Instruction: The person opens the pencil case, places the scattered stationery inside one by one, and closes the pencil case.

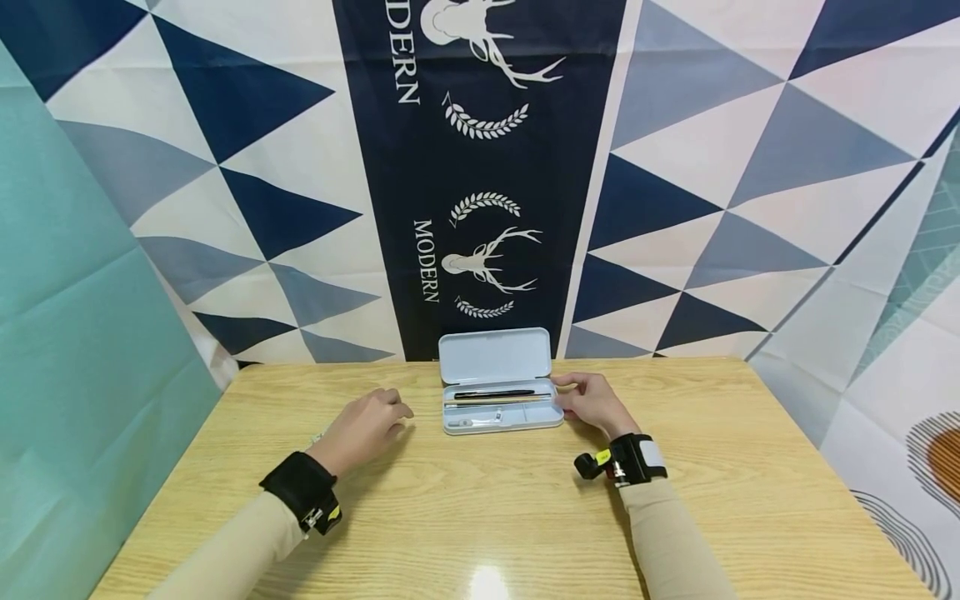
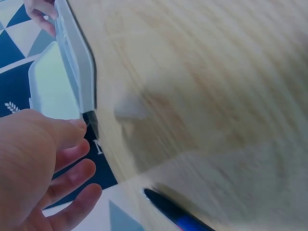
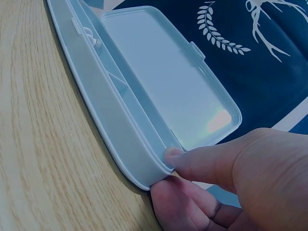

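A light blue pencil case [image 1: 504, 429] lies on the table with its lid [image 1: 495, 356] raised against the backdrop. Inside are a black pen [image 1: 495, 393], a thin tan stick [image 1: 498, 401] and small pale items whose kind is unclear. My right hand [image 1: 592, 404] pinches the case's right end; in the right wrist view the thumb [image 3: 180, 161] is over the rim and the fingers are outside. To the left of the case my left hand [image 1: 367, 429] hovers with relaxed, bent fingers, holding nothing. A dark blue pen [image 2: 178, 211] appears below it in the left wrist view.
The wooden table [image 1: 465, 508] ends at a patterned cloth backdrop [image 1: 285, 192] just behind the case. A teal cloth [image 1: 90, 333] hangs at the left, and a pale printed cloth [image 1: 847, 417] at the right. Both wrists wear black camera straps.
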